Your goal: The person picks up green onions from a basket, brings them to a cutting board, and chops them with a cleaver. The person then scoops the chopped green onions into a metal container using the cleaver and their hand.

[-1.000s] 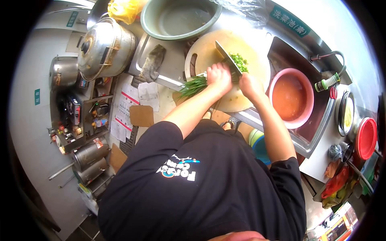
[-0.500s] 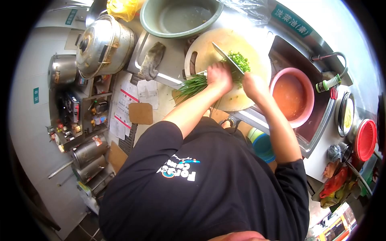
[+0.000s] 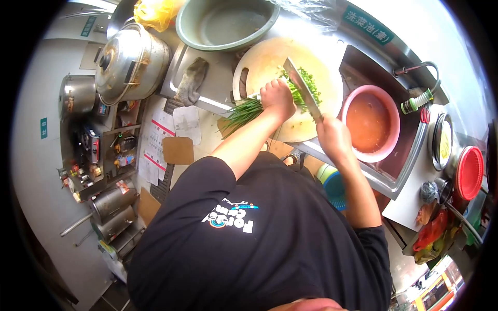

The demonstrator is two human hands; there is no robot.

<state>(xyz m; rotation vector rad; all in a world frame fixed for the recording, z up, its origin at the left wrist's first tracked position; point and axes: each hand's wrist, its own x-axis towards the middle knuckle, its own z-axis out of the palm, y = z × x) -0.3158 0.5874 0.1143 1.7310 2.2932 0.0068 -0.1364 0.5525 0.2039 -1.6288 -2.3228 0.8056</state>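
Observation:
My left hand is closed round a bundle of green chives or scallions, whose long ends stick out to the left over the board's edge. In my right hand is the handle of a cleaver. Its blade points up and to the left, just right of the left hand. Chopped green pieces lie beside and behind the blade on the round cutting board. A few bits are scattered near the board's front. Whether the blade touches the board I cannot tell.
A grey-green basin stands behind the board. To the right, a pink bowl of reddish liquid sits in the sink. A grey cloth lies on the steel counter at left, near a large lidded pot. A blue bin is below.
The cleaver has lifted and turned more upright, its handle shifting toward my body. My left hand stays on the bundle. The whole view has shifted slightly.

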